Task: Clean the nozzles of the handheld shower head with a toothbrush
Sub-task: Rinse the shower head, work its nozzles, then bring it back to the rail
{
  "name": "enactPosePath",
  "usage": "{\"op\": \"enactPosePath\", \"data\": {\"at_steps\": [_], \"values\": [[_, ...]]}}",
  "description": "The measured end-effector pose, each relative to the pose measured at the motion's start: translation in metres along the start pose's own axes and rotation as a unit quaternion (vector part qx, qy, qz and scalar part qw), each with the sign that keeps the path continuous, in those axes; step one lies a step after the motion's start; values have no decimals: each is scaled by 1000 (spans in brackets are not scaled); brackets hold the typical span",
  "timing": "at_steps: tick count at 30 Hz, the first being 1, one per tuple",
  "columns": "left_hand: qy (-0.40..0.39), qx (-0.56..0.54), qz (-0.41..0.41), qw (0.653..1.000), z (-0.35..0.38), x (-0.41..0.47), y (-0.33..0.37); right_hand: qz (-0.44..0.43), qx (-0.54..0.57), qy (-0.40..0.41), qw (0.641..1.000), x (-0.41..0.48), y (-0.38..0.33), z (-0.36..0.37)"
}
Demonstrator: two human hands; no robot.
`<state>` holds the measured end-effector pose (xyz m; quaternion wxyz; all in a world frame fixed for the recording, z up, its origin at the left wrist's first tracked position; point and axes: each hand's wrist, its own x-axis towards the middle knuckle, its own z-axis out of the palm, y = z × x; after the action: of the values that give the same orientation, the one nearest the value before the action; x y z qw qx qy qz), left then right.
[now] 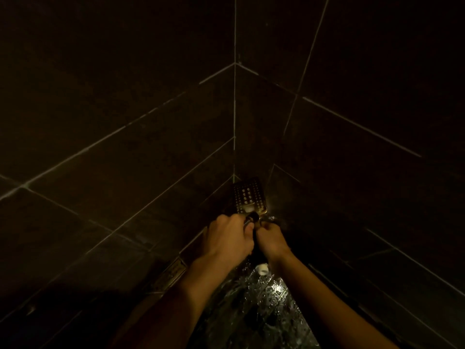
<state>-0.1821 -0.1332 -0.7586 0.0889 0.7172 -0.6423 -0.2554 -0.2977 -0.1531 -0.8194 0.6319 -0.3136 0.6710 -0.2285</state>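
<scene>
Shower head [247, 197] just beyond left hand [226, 239], right hand [272, 240].

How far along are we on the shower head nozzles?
Done: the shower head is held with its nozzle face toward the camera, and the floor below is wet. In hand: left hand and right hand both grip at its neck. Left: the scrubbing; no toothbrush is clearly visible in this dark, and nozzle cleanliness cannot be judged.

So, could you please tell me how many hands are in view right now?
2. The left hand and the right hand sit side by side just below the shower head, both clenched; what each grips is too dark to tell.
</scene>
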Motion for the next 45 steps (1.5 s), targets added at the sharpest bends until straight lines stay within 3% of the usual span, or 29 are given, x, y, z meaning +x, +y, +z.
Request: {"op": "enactPosePath", "data": {"at_steps": [11, 16, 24, 29, 35, 40, 45], "values": [[22, -24, 9, 999, -6, 17, -7, -6, -9, -12, 1000, -8, -7, 7], [74, 27, -58, 995, -16, 24, -27, -14, -3, -30, 999, -16, -9, 16], [97, -27, -56, 993, -16, 21, -36, -19, -11, -51, 998, -29, -9, 21], [114, 2, -125, 985, -21, 21, -54, -20, 0, -60, 998, -37, -7, 23], [66, -53, -32, 996, -14, 11, -42, -25, -10, -65, 998, -38, -5, 23], [98, -37, -85, 991, -20, 10, -53, -27, -4, -63, 998, -39, -4, 19], [79, -77, -45, 993, -16, 1, -45, -26, 1, -61, 998, -39, -6, 18]]}}
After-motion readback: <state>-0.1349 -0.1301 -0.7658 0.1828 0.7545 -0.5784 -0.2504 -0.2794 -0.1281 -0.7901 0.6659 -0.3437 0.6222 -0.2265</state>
